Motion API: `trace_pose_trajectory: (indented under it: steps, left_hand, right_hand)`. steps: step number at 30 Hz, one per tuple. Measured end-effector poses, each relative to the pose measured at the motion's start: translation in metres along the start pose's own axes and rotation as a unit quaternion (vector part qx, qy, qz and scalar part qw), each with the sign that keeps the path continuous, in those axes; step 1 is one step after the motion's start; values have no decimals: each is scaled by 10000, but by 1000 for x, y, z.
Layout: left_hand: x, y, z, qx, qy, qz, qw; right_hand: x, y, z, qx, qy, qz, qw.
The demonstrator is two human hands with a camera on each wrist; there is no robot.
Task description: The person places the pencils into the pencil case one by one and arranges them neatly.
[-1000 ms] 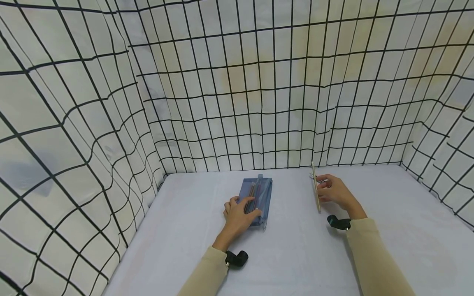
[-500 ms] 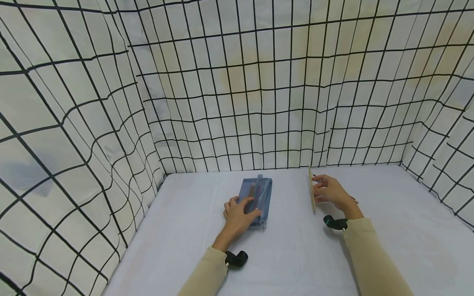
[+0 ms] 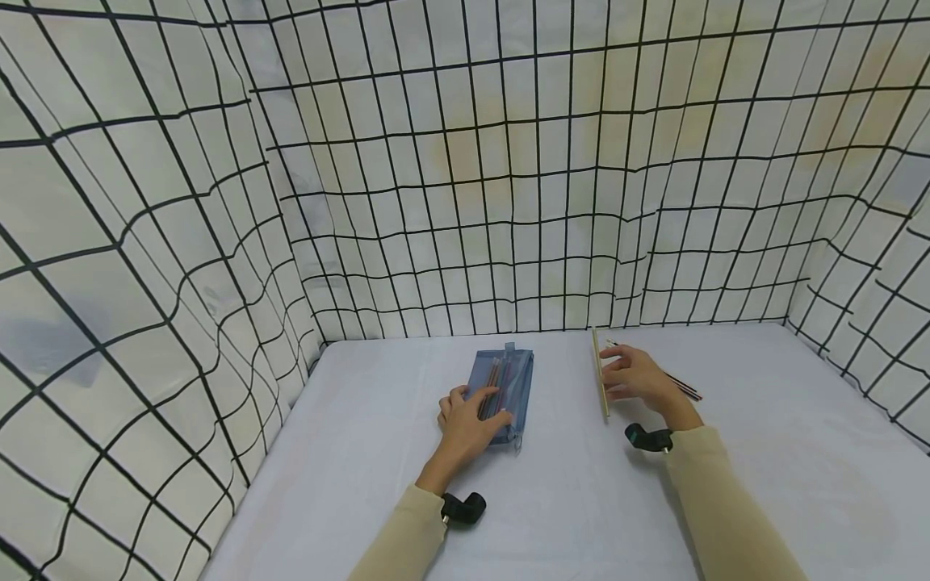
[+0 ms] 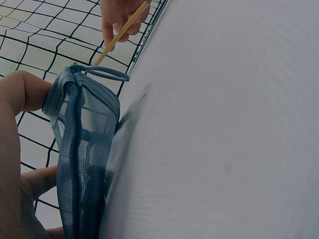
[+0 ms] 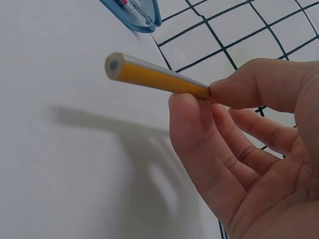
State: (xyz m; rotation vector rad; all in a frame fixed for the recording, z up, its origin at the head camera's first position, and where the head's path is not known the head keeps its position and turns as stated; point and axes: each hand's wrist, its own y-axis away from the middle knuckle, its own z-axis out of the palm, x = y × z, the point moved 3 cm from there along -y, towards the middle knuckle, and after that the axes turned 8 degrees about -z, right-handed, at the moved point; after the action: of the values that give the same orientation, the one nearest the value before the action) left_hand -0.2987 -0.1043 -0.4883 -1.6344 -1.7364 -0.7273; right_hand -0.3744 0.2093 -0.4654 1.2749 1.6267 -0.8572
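A blue see-through mesh pencil pouch (image 3: 517, 395) lies on the white table with several slim pencils visible inside it. My left hand (image 3: 467, 418) rests over its near left part, the thumb and fingers touching its top. From the left wrist, the pouch's zipper side (image 4: 82, 149) and a pull loop (image 4: 107, 73) show. My right hand (image 3: 635, 378) holds a yellow pencil (image 3: 601, 379) just right of the pouch. Thumb and forefinger pinch it, and its blunt end (image 5: 113, 66) faces the right wrist camera. The other right fingers are loosely bent beneath.
Several thin dark sticks, likely pencils (image 3: 684, 386), lie on the table behind my right hand, partly hidden by it. A white sheet with a black grid net (image 3: 523, 202) walls the table at the back and both sides. A dark camera sits at each wrist.
My right hand has moved a little left with the yellow pencil, towards the pouch. The dark sticks behind it now show more. My left hand and the pouch stay in place.
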Motion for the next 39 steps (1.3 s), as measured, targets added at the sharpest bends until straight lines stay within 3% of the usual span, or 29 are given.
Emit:
trace_pose_trajectory:
  steps: [39]
  left_hand:
    - [0, 0, 0, 17, -14, -10, 10000]
  right_hand:
    - [-12, -11, 52, -632, -176, 43, 9978]
